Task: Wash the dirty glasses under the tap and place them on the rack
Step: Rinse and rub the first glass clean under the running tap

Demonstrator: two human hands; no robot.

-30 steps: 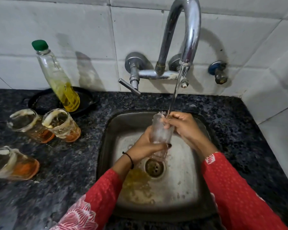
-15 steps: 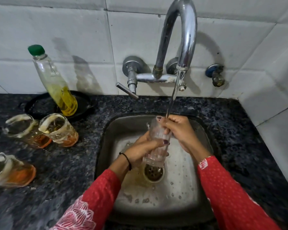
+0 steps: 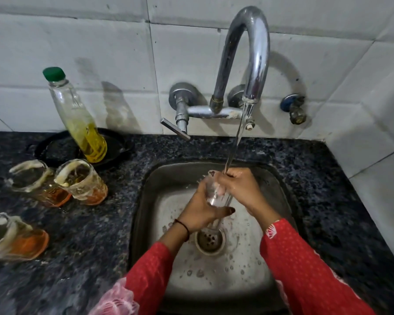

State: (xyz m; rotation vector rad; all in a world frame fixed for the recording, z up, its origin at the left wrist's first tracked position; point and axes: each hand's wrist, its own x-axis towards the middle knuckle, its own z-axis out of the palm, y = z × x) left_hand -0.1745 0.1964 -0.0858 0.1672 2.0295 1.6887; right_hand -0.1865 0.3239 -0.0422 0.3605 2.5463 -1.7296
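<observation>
A dark speckled stone counter (image 3: pixel 89 246) fills the lower view from 3 round to 9 o'clock, backed by a wall of pale tiles (image 3: pixel 100 53) across 12. Sunk into the counter at 5 o'clock is a steel sink (image 3: pixel 214 276), wet and dotted with droplets. A tall chrome tap (image 3: pixel 257 53) arches from the wall at 1 o'clock, and a thin stream of water (image 3: pixel 237 137) runs from it. At 10 o'clock a clear green-capped bottle (image 3: pixel 77 114), partly full of yellow liquid, stands on a black dish (image 3: pixel 52 148). At 9 o'clock, well apart from the sink, the first dirty glass (image 3: pixel 35 181) and second dirty glass (image 3: pixel 82 181) stand side by side, with the third dirty glass (image 3: pixel 11 237) nearer at 8 – all smeared, with orange dregs, unwashed. Over the sink, near the centre, the left hand (image 3: pixel 198 212) is wrapped around the body of a clear glass (image 3: pixel 215 196). The right hand (image 3: pixel 241 189) is curled over the glass's rim under the stream, fingers seemingly reaching inside to rub. Below lies the drain (image 3: pixel 209 242). No rack is visible, so by my reckoning this is an early stage – one glass mid-rinse, three to wash, none seen racked.
</observation>
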